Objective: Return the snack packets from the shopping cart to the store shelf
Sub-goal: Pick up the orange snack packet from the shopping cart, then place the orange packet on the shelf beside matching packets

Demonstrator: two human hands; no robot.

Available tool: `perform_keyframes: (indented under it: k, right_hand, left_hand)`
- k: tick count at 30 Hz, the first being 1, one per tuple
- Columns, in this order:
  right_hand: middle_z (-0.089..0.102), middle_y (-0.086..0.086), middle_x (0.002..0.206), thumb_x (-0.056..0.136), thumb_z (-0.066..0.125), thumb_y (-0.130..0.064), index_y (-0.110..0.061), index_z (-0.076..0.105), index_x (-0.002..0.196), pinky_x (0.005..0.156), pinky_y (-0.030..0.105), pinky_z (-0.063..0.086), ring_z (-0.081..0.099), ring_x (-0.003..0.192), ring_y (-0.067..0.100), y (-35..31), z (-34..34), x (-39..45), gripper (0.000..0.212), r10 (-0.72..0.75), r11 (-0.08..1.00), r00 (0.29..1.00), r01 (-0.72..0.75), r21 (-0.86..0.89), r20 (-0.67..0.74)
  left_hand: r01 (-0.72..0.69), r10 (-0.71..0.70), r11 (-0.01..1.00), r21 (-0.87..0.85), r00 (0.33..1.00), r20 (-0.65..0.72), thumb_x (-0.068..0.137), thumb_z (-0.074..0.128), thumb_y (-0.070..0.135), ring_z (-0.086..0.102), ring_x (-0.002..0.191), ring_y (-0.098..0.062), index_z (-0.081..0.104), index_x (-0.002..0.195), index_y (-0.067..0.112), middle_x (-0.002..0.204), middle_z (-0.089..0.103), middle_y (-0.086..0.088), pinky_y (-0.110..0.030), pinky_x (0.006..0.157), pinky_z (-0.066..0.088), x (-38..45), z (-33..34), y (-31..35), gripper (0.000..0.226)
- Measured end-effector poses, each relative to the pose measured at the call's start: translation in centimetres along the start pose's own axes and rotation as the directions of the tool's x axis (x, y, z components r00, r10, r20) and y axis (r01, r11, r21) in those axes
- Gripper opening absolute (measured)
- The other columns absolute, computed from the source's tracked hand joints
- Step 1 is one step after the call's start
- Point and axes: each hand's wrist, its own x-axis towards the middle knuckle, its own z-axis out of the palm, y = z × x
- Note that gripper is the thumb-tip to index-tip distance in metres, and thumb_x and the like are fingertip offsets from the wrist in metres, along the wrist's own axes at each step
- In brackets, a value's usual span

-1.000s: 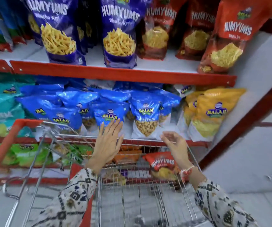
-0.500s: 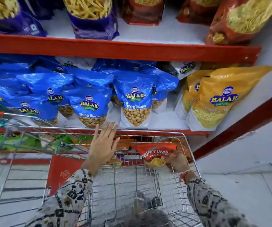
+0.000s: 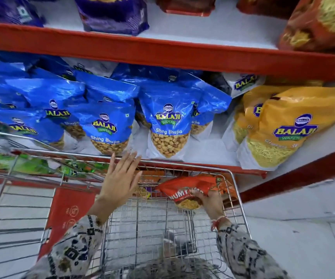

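Blue Balaji Shing Bhujia packets (image 3: pixel 168 125) are crowding the far shelf (image 3: pixel 162 53) while the right hand (image 3: pixel 211 202) is gripping a crumpled red Numyums packet (image 3: pixel 184 192) inside the wire cart (image 3: pixel 241 210), the left hand (image 3: pixel 120 180) hovering flat, empty.

Our left hand (image 3: pixel 120 182) hovers flat with fingers spread; our right hand (image 3: pixel 211 202) reaches forward, fingers curled in a grip.

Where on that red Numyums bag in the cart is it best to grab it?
Probably at its lower right edge, from the right and above, where the right hand already grips the red Numyums packet: it lies tilted against the cart's front corner, that edge nearest and clear.
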Motion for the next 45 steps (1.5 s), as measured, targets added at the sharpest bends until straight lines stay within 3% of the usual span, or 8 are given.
perform_keyframes:
  k: [7, 12, 16, 24, 30, 35, 42, 45]
  right_hand:
    - [0.062, -0.011, 0.043, 0.069, 0.078, -0.038, -0.022, 0.059, 0.050, 0.040, 0.009, 0.040, 0.054, 0.038, 0.002, -3.3, -2.1, -3.8, 0.031, -0.182, 0.970, 0.968, 0.205, 0.130, -0.175]
    - [0.068, -0.009, 0.051, 0.071, 0.079, -0.032, -0.023, 0.067, 0.053, 0.053, 0.031, 0.052, 0.062, 0.047, 0.007, -8.9, -6.0, -8.3, 0.023, -0.341, 0.886, 0.899, 0.405, 0.224, -0.275]
    - [0.077, 0.017, 0.078, 0.072, 0.079, -0.025, -0.018, 0.074, 0.068, 0.074, 0.052, 0.057, 0.070, 0.071, 0.027, -14.4, -9.8, -12.1, 0.009, -0.395, 0.816, 0.853, 0.497, 0.297, -0.343]
    - [0.077, 0.004, 0.070, 0.065, 0.081, -0.027, -0.011, 0.075, 0.073, 0.041, 0.027, 0.052, 0.070, 0.055, 0.012, -26.0, -17.7, -18.2, 0.019, -0.519, 0.567, 0.716, 0.697, 0.438, -0.467]
    - [0.073, -0.001, 0.059, 0.072, 0.080, -0.019, -0.010, 0.070, 0.064, 0.043, 0.028, 0.055, 0.068, 0.046, 0.013, -34.2, -21.8, -18.6, 0.016, -0.560, 0.409, 0.624, 0.780, 0.474, -0.545]
    - [0.072, 0.017, 0.104, 0.069, 0.081, -0.031, -0.006, 0.069, 0.098, 0.064, 0.048, 0.060, 0.069, 0.093, 0.034, -39.1, -22.8, -15.4, 0.040, -0.471, 0.471, 0.689, 0.725, 0.503, -0.551]
    - [0.069, 0.020, 0.099, 0.065, 0.083, -0.040, 0.004, 0.067, 0.085, 0.061, 0.055, 0.059, 0.061, 0.059, 0.023, -42.6, -20.8, -10.3, 0.050, -0.378, 0.625, 0.710, 0.669, 0.402, -0.594]
    - [0.068, 0.021, 0.108, 0.066, 0.081, -0.043, -0.004, 0.068, 0.092, 0.071, 0.055, 0.059, 0.068, 0.081, 0.036, -44.2, -20.8, -9.2, 0.048, -0.365, 0.694, 0.713, 0.637, 0.336, -0.599]
  left_hand:
    - [-0.005, -0.019, 0.992, -0.125, 0.983, -0.185, 0.097, 0.025, 0.039, 0.035, 0.141, -0.024, 0.044, 0.141, 0.008, 0.148, 0.047, -0.011, -0.056, 0.118, 0.020, -0.7, -4.2, 0.7, 0.057]
    - [-0.055, -0.008, 0.984, -0.170, 0.937, -0.349, 0.098, 0.024, 0.040, 0.027, 0.144, -0.019, 0.039, 0.145, 0.012, 0.152, 0.041, -0.006, -0.055, 0.119, 0.017, -0.2, -9.2, 0.5, 0.056]
    - [-0.113, 0.028, 0.983, -0.146, 0.874, -0.485, 0.098, 0.026, 0.039, 0.030, 0.143, -0.021, 0.044, 0.142, 0.010, 0.151, 0.041, -0.007, -0.053, 0.118, 0.016, 1.1, -13.6, 0.1, 0.056]
    - [-0.140, 0.081, 0.988, -0.059, 0.816, -0.572, 0.100, 0.014, 0.049, 0.027, 0.144, -0.020, 0.037, 0.146, 0.013, 0.154, 0.037, -0.004, -0.050, 0.117, 0.014, 5.8, -20.6, 0.0, 0.062]
    - [-0.094, 0.076, 0.996, -0.004, 0.822, -0.564, 0.099, 0.017, 0.049, 0.030, 0.143, -0.022, 0.042, 0.143, 0.012, 0.152, 0.041, -0.004, -0.046, 0.116, 0.013, 8.6, -22.5, -0.5, 0.063]
    - [-0.059, 0.048, 0.998, -0.001, 0.825, -0.563, 0.097, 0.017, 0.051, 0.016, 0.146, -0.019, 0.031, 0.148, 0.019, 0.157, 0.031, 0.002, -0.043, 0.118, 0.005, 10.2, -22.3, -1.5, 0.062]
    - [-0.053, 0.058, 0.998, 0.025, 0.824, -0.563, 0.098, 0.023, 0.047, 0.020, 0.146, -0.018, 0.032, 0.148, 0.020, 0.155, 0.034, 0.002, -0.045, 0.117, 0.007, 11.2, -22.0, -2.2, 0.058]
    - [-0.062, 0.067, 0.998, 0.028, 0.824, -0.563, 0.099, 0.023, 0.047, 0.020, 0.146, -0.017, 0.029, 0.149, 0.021, 0.156, 0.033, 0.003, -0.047, 0.117, 0.010, 11.3, -21.8, -2.5, 0.057]
